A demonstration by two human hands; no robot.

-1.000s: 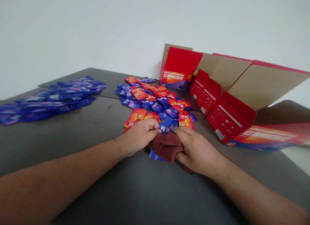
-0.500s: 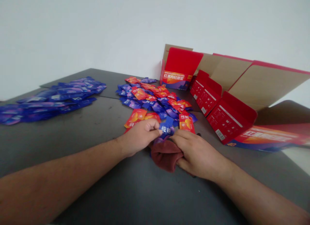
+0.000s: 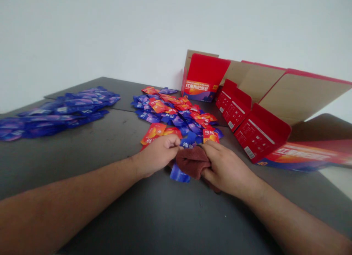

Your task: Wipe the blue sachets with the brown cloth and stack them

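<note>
My left hand [image 3: 162, 154] is closed, pinching the edge of a blue sachet [image 3: 180, 174] with white lettering. A brown cloth [image 3: 192, 161] is bunched in my right hand [image 3: 224, 169], whose fingers are wrapped round it. The cloth lies over the middle of the sachet, so only the upper and lower ends show. Just beyond my hands, red-orange sachets [image 3: 154, 132] lie on the dark table, with another red one [image 3: 211, 135] beyond my right hand.
A mixed heap of red and blue sachets [image 3: 178, 114] lies ahead. Rows of blue sachets [image 3: 63, 110] are stacked at the left. Open red cartons [image 3: 200, 88] stand along the back right, and a nearer carton [image 3: 264, 137] has its flap up. A pale wall rises behind.
My right hand and the brown cloth have moved up over the sachet, covering its middle and uncovering its lower end. My left hand keeps its pinch in nearly the same place.
</note>
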